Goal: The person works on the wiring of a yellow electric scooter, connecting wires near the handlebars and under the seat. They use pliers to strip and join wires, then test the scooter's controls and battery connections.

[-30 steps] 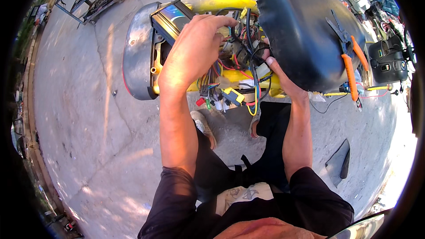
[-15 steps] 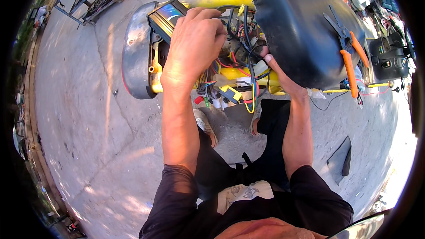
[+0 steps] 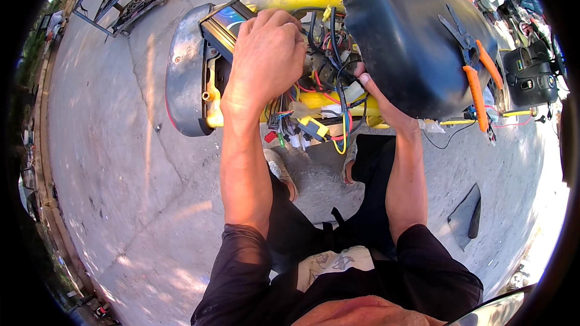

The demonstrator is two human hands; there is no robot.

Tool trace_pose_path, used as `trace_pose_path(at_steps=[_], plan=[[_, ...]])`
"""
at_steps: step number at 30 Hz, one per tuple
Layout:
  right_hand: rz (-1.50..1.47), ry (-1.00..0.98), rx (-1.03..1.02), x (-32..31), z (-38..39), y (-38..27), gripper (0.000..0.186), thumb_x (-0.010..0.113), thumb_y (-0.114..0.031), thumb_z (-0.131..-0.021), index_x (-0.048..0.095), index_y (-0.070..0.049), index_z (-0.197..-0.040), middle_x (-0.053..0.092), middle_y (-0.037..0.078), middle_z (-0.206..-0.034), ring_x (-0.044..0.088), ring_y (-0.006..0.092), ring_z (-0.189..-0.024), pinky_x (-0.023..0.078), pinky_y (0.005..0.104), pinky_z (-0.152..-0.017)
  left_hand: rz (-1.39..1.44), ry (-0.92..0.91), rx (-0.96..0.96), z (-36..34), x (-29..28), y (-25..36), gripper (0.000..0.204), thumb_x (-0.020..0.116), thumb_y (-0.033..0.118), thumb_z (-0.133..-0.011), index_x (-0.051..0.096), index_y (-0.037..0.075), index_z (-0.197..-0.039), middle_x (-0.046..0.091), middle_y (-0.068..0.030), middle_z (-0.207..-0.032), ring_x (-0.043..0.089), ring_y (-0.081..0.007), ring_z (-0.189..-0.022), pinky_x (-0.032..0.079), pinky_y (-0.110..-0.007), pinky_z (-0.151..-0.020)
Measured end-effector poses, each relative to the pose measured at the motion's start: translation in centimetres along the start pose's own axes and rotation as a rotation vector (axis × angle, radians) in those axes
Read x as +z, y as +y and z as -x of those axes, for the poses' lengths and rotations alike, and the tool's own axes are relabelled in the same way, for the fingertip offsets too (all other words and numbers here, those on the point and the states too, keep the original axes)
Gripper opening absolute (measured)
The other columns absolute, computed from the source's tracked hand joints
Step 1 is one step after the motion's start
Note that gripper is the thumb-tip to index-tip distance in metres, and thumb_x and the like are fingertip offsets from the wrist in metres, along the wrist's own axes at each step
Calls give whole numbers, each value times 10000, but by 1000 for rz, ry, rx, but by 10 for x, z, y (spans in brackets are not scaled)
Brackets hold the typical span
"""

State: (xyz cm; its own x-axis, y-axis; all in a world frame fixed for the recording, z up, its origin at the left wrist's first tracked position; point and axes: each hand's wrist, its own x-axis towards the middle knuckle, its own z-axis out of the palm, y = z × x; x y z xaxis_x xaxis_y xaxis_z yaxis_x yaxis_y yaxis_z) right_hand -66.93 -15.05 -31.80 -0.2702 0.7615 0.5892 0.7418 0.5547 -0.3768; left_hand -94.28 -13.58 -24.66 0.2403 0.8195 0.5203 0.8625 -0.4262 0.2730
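Note:
My left hand (image 3: 270,54) is closed over the right end of a gold-and-black metal controller box (image 3: 225,21) with a blue label. The box lies tilted on the rear of a yellow vehicle frame (image 3: 302,2); the fingertips are hidden beneath my hand. Beside the black seat (image 3: 411,36), my right hand (image 3: 386,99) pinches a thin black wire (image 3: 345,73) between thumb and finger; its other fingers are out of sight. Between my hands run tangled coloured wires (image 3: 329,42). A yellow-and-black connector (image 3: 313,128) and several small plugs hang off the near side.
Orange-handled pliers (image 3: 474,78) rest on the seat. A dark rear fender (image 3: 187,69) juts out at the left. A metal rack (image 3: 121,0) stands far left. Grey material (image 3: 465,217) lies on the concrete at right, and assorted parts (image 3: 513,6) crowd the far right.
Both hands keep nearly the same places and grips. The controller box and left hand have shifted only very slightly.

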Motion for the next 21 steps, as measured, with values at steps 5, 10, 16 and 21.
trace_pose_path(at_steps=[5, 10, 16, 21], plan=[[-2, -2, -3, 0, -1, -2, 298, 722, -127, -950, 711, -49, -1237, 725, 93, -1181, 665, 255, -1108, 502, 394, -1002, -42, 2, -12, 0, -1, 1, 156, 661, 142, -895, 731, 8, -926, 696, -87, -1102, 615, -304, -1142, 459, -435, -985], [-4, 0, -3, 0, -2, -1, 292, 720, -125, -954, 712, -47, -1235, 727, 92, -1178, 666, 251, -1104, 502, 392, -1002, 106, -60, -3, 1, -7, -3, 140, 660, 124, -904, 715, 6, -957, 685, -96, -1094, 597, -320, -1152, 450, -430, -1009], [-5, 3, -1, 2, -2, -1, 285, 717, -122, -958, 713, -45, -1233, 729, 92, -1174, 667, 247, -1100, 502, 389, -1001, 85, -88, -7, 1, -8, -6, 135, 665, 113, -904, 709, -8, -944, 688, -114, -1102, 595, -337, -1152, 458, -430, -1029], [-5, 0, -3, 2, -2, -1, 280, 715, -120, -961, 715, -43, -1230, 730, 91, -1170, 667, 243, -1097, 502, 387, -1000, 92, -65, -36, 1, -7, -5, 131, 680, 104, -892, 713, -15, -937, 697, -120, -1117, 605, -342, -1144, 477, -424, -1025]])
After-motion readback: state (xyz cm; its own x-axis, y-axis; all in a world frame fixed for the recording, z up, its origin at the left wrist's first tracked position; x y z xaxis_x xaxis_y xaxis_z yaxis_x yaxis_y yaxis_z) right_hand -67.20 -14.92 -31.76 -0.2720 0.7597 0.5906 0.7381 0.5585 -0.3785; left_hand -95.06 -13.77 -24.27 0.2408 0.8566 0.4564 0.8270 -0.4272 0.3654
